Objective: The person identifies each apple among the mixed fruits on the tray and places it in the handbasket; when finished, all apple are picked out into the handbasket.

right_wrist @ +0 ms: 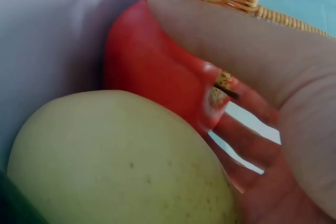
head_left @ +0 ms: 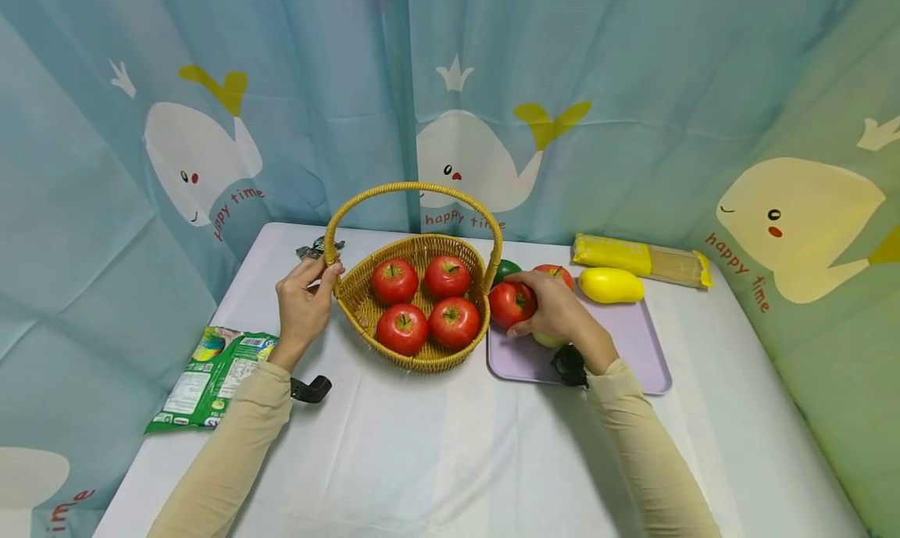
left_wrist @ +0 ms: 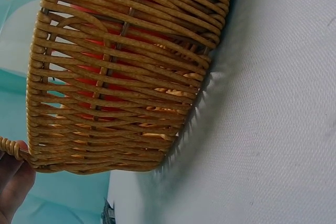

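A wicker basket (head_left: 430, 363) with a tall arched handle (head_left: 415, 187) holds several red apples (head_left: 453, 322). My left hand (head_left: 304, 304) pinches the handle's left foot near the rim; in the left wrist view the woven wall (left_wrist: 121, 93) fills much of the picture, with the fingers at its edge. On the right, my right hand (head_left: 555, 308) grips a red apple (head_left: 508, 305) close beside the basket, over the lilac tray (head_left: 622, 350). Thumb and fingers go round that apple in the right wrist view, next to a pale green, speckled fruit (right_wrist: 115, 150).
Another red apple (head_left: 558, 272), a dark green item (head_left: 506, 269) and a yellow mango-like fruit (head_left: 610, 285) are on or by the tray. Behind lies a yellow pack of noodles (head_left: 640, 261). A green snack bag (head_left: 211, 378) and a dark wrapped piece (head_left: 312, 247) lie left.
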A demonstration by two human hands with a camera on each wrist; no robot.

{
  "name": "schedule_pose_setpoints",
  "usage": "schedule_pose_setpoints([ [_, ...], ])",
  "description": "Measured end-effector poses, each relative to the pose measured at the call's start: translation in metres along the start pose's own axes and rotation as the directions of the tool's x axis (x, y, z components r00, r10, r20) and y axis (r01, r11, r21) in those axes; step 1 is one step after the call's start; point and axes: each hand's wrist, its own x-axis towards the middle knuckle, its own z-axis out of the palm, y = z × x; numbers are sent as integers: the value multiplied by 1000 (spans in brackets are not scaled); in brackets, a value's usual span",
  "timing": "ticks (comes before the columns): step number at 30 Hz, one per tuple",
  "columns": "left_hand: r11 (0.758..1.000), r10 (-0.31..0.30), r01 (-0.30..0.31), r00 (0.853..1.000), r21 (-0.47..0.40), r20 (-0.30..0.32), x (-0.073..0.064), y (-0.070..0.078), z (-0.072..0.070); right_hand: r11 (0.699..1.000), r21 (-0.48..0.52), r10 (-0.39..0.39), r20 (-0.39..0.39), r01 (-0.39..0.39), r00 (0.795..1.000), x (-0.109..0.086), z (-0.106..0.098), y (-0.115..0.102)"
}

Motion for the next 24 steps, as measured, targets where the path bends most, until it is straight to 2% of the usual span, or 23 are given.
schedule_pose_setpoints([
  [8,1000,-4,4,1000,-8,1,1,-1,1,999,-46,-12,-34,10,999,2,1,0],
  [17,1000,-6,6,1000,-11,-7,1,-1,1,1000,-1,-18,-78,18,997,0,1,0],
  [24,1000,-1,1,1000,-2,-1,0,-1,0,999,42,-3,-174,10,985,-5,-4,1],
])
